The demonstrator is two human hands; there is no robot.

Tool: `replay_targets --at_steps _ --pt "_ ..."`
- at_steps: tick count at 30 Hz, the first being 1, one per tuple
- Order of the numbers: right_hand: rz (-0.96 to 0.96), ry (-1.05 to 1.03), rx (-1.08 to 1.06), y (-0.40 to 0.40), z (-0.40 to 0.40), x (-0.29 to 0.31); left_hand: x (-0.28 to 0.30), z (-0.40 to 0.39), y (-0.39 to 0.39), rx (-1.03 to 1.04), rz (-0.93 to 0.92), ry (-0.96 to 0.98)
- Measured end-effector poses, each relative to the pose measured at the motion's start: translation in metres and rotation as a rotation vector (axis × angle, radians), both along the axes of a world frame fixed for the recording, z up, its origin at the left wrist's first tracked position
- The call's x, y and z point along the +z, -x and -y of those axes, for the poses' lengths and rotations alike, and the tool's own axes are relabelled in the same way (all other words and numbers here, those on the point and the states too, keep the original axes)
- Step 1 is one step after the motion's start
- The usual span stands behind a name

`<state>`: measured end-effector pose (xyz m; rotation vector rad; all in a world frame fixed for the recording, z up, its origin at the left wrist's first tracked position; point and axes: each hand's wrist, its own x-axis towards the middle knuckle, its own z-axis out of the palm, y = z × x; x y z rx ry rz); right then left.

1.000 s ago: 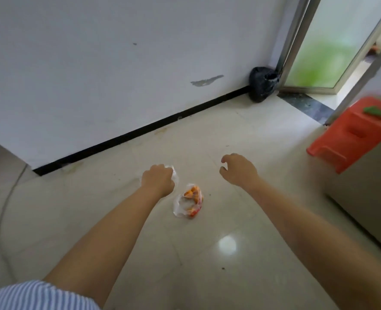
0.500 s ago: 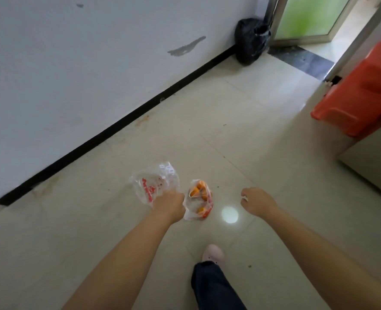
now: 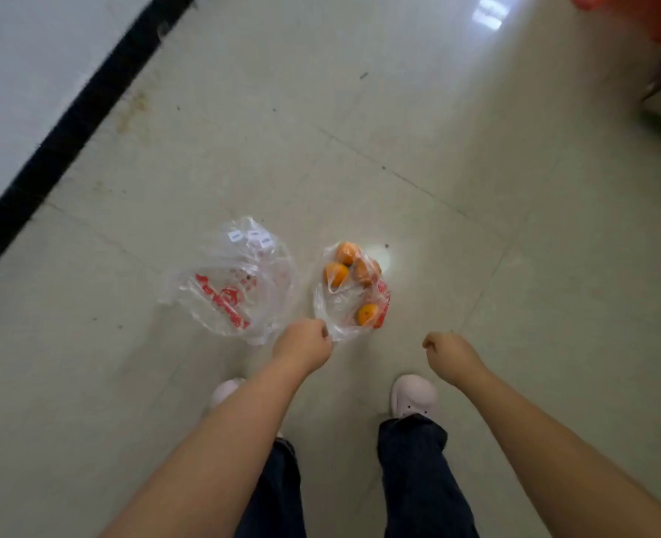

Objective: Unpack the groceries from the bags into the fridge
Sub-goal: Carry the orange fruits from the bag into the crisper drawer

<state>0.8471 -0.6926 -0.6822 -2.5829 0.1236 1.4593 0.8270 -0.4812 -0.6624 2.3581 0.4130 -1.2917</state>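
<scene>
Lying just beyond left hand (image 3: 302,343), seemingly touching: orange bag (image 3: 350,291).

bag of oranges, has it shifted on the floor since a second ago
Cannot tell. The camera tilted down a lot between pictures. The bag of oranges lies on the floor just right of the printed clear bag, as before, and the left hand grips its edge.

Left hand (image 3: 302,345) pinches bag of oranges (image 3: 350,293); right hand (image 3: 451,353) curled, holding nothing
</scene>
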Motion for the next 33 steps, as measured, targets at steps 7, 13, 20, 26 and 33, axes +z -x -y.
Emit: replay_targets --at_steps 7,13,20,26,33 --pt "0.127 0.077 0.035 0.01 -0.043 -0.164 -0.178 -0.013 -0.017 -0.134 0.061 -0.021" --pt "0.533 -0.027 0.54 -0.035 -0.042 -0.271 -0.3 -0.019 -0.043 -0.247 0.311 -0.02" --pt "0.453 -0.21 0.741 -0.059 -0.052 -0.315 -0.349 0.005 -0.1 -0.503 0.575 -0.038" --pt "0.246 -0.025 0.581 -0.038 -0.027 -0.314 -0.344 0.024 -0.11 -0.077 0.575 0.258" --pt "0.189 0.043 0.518 -0.009 -0.022 -0.329 -0.339 0.02 -0.108 0.091 0.413 0.551"
